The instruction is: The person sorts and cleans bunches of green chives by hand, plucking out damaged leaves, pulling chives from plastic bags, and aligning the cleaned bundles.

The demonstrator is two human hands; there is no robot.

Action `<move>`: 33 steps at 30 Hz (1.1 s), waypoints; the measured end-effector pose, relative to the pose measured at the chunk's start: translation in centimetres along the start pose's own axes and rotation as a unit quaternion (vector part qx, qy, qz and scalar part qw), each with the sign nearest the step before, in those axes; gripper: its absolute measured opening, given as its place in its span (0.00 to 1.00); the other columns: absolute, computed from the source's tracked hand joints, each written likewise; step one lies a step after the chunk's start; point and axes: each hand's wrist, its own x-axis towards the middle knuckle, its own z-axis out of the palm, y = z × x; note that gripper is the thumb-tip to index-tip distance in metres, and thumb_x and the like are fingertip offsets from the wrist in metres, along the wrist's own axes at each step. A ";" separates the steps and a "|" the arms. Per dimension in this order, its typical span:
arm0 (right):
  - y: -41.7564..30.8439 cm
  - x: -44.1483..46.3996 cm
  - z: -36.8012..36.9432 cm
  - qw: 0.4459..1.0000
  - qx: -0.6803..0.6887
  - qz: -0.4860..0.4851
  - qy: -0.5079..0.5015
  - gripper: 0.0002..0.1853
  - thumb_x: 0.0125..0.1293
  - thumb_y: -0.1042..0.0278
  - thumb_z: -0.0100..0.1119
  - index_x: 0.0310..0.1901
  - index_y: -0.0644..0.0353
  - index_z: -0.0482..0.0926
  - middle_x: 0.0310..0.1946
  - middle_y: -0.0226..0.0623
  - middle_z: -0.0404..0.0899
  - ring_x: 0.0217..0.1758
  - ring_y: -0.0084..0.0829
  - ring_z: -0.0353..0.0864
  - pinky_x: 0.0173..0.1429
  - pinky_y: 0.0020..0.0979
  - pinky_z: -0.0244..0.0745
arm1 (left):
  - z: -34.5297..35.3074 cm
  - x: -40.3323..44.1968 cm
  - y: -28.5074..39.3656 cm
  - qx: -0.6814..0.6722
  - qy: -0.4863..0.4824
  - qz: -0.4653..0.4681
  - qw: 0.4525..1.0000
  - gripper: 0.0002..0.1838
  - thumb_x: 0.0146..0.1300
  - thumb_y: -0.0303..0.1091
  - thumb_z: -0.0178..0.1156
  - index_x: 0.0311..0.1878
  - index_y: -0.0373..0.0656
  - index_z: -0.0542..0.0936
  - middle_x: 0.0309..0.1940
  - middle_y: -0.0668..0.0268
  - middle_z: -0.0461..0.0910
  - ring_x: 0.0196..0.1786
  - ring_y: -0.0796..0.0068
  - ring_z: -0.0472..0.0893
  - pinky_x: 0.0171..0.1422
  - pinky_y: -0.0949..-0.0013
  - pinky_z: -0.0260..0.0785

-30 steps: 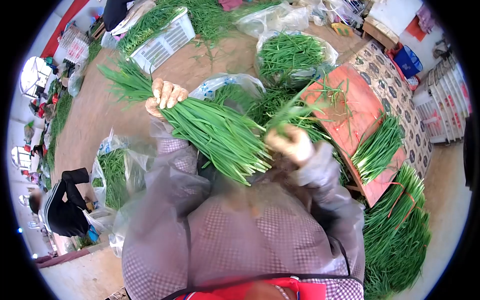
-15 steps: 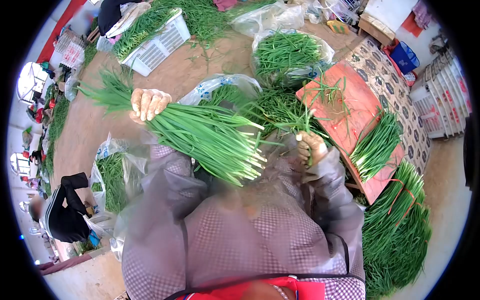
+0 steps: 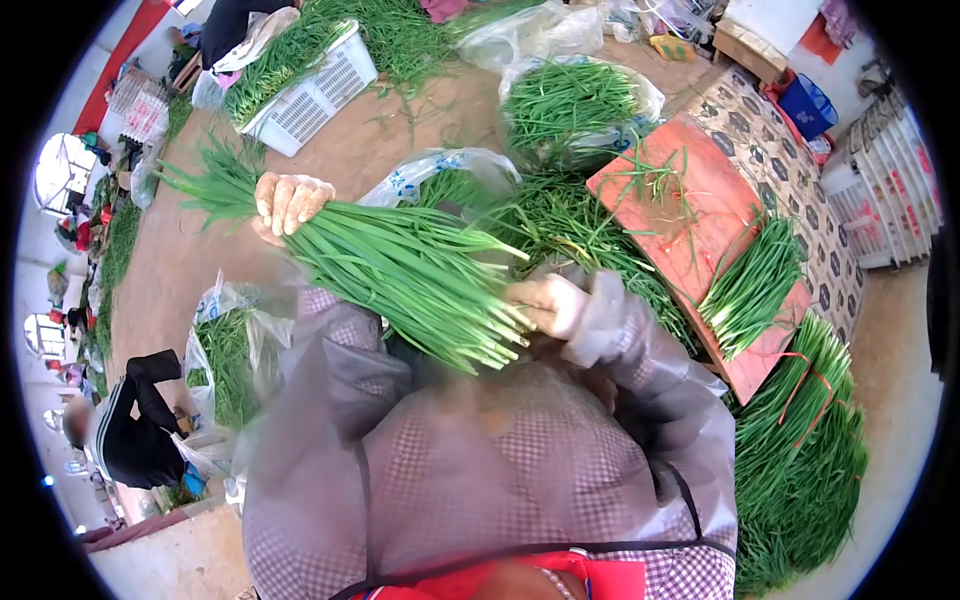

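Bunch of long green stalks (image 3: 400, 270) is clamped in the left hand (image 3: 293, 205), fingers wrapped right round it near the leafy end. Leafy tips poke out past the far side of that grip, and the rest slants across in front of the body, pale cut ends fanning out toward the right hand (image 3: 550, 303). That one's up against those ends with the fingers bent; honestly can't tell if they're pinched on a stalk or just touching.

Around the grip it's greens everywhere lol. Straight beyond the left hand sits a white slatted crate (image 3: 345, 75), piled full. Left of the grip and closer to the body there's a clear plastic bag (image 3: 268, 345) with more in it. Just beyond the right hand is a loose heap of greens (image 3: 575, 225), and further out again a stuffed bag (image 3: 650, 103). To the right of that hand, a reddish board (image 3: 725, 190) lies at an angle with a smaller bunch (image 3: 752, 285) on it, plus some loose bits. Past the board's near end, a big red-banded pile (image 3: 800, 500) of stalks runs back beside the body.
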 end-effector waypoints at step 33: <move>8.4 -3.4 -6.8 0.905 0.342 0.056 0.246 0.29 0.64 0.65 0.61 0.64 0.64 0.64 0.45 0.31 0.78 0.20 0.17 0.73 0.26 0.18 0.69 | -7.8 -13.1 3.0 0.080 0.306 0.068 0.946 0.13 0.66 0.31 0.46 0.43 0.35 0.79 0.29 0.66 0.79 0.40 0.71 0.76 0.63 0.63 0.60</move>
